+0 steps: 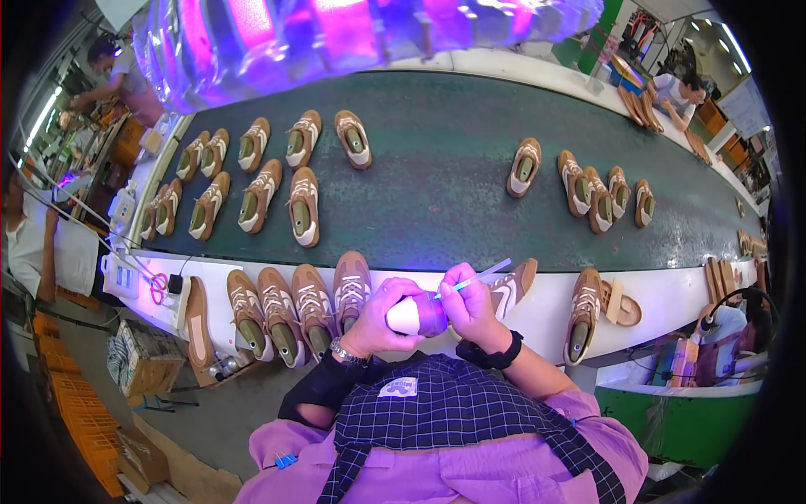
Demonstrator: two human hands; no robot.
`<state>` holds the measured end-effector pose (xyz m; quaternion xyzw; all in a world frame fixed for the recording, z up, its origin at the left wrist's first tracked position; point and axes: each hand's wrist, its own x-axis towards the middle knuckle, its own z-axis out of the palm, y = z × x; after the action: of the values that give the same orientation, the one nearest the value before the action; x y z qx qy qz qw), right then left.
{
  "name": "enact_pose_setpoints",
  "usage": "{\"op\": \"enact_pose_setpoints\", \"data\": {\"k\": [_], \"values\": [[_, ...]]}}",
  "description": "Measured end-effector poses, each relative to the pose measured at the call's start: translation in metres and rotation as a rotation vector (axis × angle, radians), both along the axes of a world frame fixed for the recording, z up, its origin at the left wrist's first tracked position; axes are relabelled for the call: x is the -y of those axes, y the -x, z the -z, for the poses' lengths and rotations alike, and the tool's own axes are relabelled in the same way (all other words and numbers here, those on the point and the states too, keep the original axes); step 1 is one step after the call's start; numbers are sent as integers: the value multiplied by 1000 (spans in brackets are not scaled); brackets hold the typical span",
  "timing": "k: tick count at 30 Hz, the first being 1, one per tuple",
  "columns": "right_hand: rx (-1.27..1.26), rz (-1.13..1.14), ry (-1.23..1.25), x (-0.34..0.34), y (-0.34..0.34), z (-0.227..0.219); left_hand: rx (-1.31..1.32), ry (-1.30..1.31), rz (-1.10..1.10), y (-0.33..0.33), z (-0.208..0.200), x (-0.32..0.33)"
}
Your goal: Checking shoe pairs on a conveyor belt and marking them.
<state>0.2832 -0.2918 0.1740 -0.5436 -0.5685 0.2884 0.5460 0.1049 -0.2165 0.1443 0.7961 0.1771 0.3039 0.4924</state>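
Observation:
My left hand (379,321) is wrapped round a shoe (405,317) with a pale heel patch, held up in front of my apron. Much of this shoe is hidden by my fingers. In my right hand (472,304) is a thin, pale, pen-like stick (485,275), pinched with its lower tip at the shoe's edge. Just left of my hands, a brown-and-white sneaker (353,281) stands on the white ledge, with several alike beside it. Another sneaker (516,288) lies tilted behind my right hand.
A green belt (428,176) beyond the ledge carries several sneakers in two groups. A lit, plastic-wrapped lamp (353,42) hangs overhead. On the ledge are a sneaker (582,317), tan sole pieces (621,306) and red-handled scissors (158,288). Other people work at both sides.

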Motion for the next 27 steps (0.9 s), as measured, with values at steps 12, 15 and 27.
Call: {"op": "enact_pose_setpoints", "data": {"k": [12,15,27], "values": [[34,26,-29,-1,1,-1,-6,12,-1,-1,-2,-2],[19,36,11,-2,1,-3,-9,15,-1,-2,-3,-3],[13,2,-63,-2,-1,2,-4,20,-12,-3,-3,-6]]}}
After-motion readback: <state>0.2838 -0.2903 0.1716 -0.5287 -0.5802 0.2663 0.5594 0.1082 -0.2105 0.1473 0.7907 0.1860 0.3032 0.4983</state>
